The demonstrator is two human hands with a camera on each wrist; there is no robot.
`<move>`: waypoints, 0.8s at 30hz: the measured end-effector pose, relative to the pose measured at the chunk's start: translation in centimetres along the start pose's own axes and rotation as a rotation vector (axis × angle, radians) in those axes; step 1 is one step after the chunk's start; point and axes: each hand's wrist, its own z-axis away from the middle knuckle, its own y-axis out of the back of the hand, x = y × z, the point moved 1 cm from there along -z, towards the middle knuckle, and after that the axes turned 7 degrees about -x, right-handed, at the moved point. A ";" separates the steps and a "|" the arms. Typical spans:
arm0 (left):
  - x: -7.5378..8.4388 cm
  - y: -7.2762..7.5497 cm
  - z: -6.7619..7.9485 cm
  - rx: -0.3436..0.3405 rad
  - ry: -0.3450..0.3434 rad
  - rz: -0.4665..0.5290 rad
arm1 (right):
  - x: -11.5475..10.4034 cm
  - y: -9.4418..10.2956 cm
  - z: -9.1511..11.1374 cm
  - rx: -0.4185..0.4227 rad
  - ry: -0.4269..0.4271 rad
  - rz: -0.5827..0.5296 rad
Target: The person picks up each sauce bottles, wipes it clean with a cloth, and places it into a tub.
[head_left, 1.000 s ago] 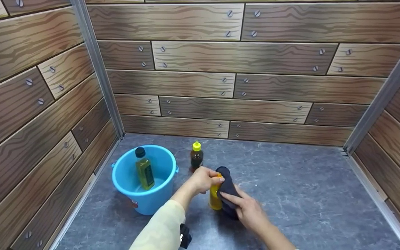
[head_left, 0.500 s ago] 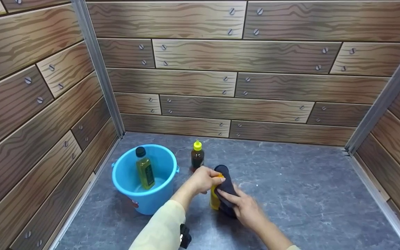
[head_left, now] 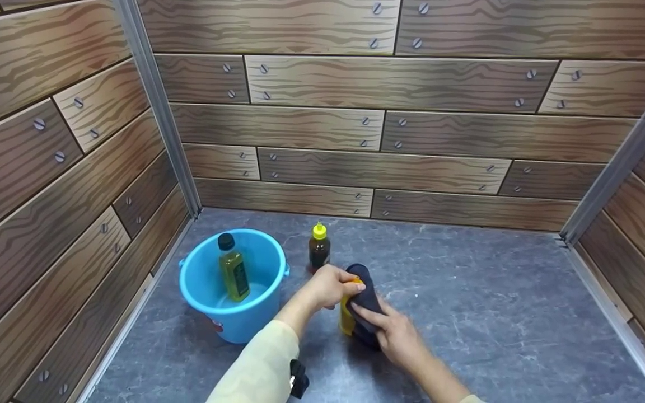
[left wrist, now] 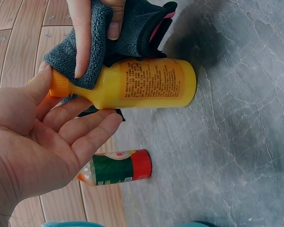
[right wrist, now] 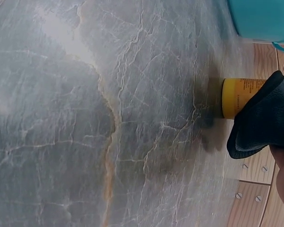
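My left hand [head_left: 328,288] pinches the orange cap [left wrist: 59,84] of a yellow squeeze bottle [left wrist: 142,84] that carries a printed label. In the left wrist view, the other fingers of this hand extend beside the bottle's neck. My right hand [head_left: 403,338] holds a dark cloth [head_left: 366,302] folded against the bottle's shoulder and side, with the index finger laid along it. In the right wrist view the cloth [right wrist: 262,125] hides much of the bottle, and only the lower part [right wrist: 236,97] shows, its base close over the grey surface.
A blue bucket [head_left: 188,294] stands at the left with a green oil bottle [head_left: 235,274] leaning inside. Behind my left hand is a dark sauce bottle [head_left: 319,249] with a yellow cap. Wood-patterned walls [head_left: 440,134] enclose the grey marbled surface [head_left: 496,302] on three sides.
The cloth and right hand have shifted slightly left, covering more of the yellow bottle. My left hand keeps its pinch on the cap. The head view has tilted slightly down.
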 end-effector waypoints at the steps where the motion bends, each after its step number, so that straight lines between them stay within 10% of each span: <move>1: 0.0 0.0 0.0 -0.002 0.002 0.003 | 0.0 -0.1 0.0 0.006 0.006 0.003; 24: 0.0 0.2 0.1 -0.019 -0.012 0.006 | 1.0 -1.9 1.0 0.090 0.012 -0.049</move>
